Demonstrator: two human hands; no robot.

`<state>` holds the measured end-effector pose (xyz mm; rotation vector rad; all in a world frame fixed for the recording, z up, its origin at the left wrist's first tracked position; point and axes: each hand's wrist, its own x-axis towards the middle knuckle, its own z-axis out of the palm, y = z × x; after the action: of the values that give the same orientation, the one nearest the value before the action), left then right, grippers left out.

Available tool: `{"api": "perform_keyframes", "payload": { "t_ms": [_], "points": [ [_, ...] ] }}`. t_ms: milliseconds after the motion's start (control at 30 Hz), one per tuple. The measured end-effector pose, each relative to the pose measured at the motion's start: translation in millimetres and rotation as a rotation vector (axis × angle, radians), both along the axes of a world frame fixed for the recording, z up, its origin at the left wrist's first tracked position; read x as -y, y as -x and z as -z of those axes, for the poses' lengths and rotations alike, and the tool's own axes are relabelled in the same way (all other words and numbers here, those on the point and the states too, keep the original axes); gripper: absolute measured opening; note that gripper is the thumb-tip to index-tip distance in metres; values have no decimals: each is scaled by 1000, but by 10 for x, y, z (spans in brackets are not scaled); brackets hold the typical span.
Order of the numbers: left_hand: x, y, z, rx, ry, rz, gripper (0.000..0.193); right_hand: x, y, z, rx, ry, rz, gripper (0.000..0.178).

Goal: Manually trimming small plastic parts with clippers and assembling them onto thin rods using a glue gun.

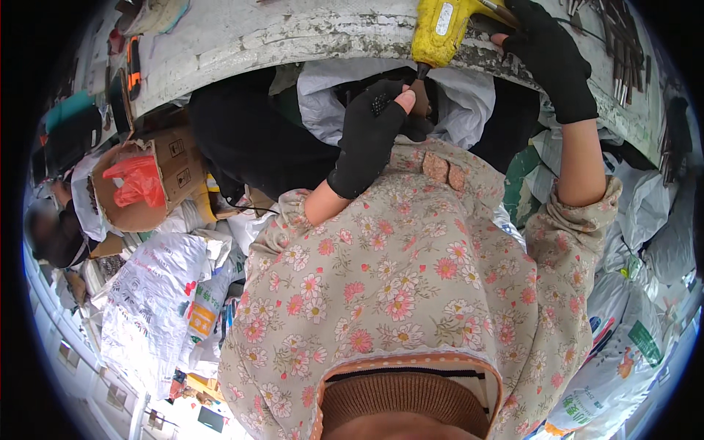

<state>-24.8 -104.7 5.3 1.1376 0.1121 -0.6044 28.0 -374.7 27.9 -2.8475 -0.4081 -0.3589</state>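
Note:
My left hand (370,136), in a black fingerless glove, pinches a small brown piece (421,103) over my lap. The piece's exact kind is hard to make out. Touching or just above it is the dark nozzle of a yellow glue gun (440,33), which points down over the table edge. My right hand (544,55), gloved the same way, is closed at the gun's handle end near the top rim, with its thumb showing. The picture's edge cuts off part of the handle and fingers. Under my left hand lies something dark on a white plastic sheet (323,88).
A worn pale table (293,37) curves across the top. Thin metal tools (623,55) lie at its right, an orange-and-black cutter (133,67) at its left. A cardboard box (172,165) with a red bag and stuffed white sacks (150,308) stand left; more bags (616,352) right. Another person sits far left.

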Motion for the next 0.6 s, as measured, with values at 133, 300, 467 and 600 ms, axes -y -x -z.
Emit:
{"api": "perform_keyframes", "payload": {
  "t_ms": [133, 300, 467, 600],
  "points": [
    [-12, 29, -30, 46, -97, -28, 26, 20, -44, 31, -35, -30, 35, 59],
    [-51, 77, -17, 149, -210, -28, 27, 117, 25, 150, 125, -122, -138, 62],
    [-103, 19, -170, -115, -6, -176, 25, -550, 489, -178, -115, -390, -100, 36],
    [-65, -36, -208, -454, 191, -279, 28, -840, 956, -463, -464, -859, -141, 30]
  ]
}}
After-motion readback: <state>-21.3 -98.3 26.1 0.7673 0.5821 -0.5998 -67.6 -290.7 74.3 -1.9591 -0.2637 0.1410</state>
